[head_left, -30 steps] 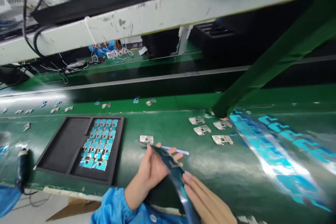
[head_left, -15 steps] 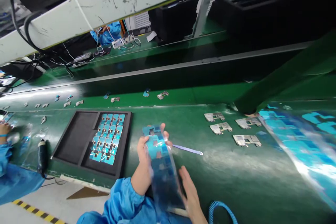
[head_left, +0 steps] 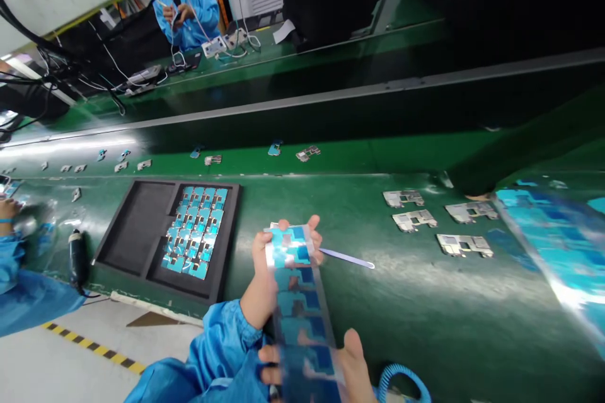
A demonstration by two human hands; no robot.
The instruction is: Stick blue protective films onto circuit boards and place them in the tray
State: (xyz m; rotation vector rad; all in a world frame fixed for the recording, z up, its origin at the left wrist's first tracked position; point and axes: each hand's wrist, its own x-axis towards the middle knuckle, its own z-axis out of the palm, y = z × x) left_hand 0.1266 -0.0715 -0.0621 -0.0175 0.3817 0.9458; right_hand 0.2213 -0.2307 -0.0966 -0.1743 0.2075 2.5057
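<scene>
My left hand (head_left: 265,277) is closed on the top end of a long clear film strip (head_left: 297,302) that carries blue stickers. My right hand (head_left: 352,362) pinches the strip's lower end at the bottom edge of the view. The strip is stretched between both hands above the green bench (head_left: 425,302). A thin metal tweezer (head_left: 350,259) pokes out to the right from behind my left hand; I cannot tell whether the hand holds it. A black foam tray (head_left: 137,233) to the left has one compartment filled with several blue-covered parts (head_left: 196,233).
Several bare metal plates (head_left: 413,220) lie on the bench to the right, beside a large shiny sheet of blue stickers (head_left: 553,239). Small parts ride the conveyor belt (head_left: 331,157) behind. A co-worker's blue sleeve (head_left: 28,302) is at far left; another person (head_left: 189,0) stands beyond the line. A blue coiled hose (head_left: 401,378) lies by my right hand.
The strip went from bent over and dark to flat and stretched toward me. My right hand slid down to its lower end. The view tilted up and shifted.
</scene>
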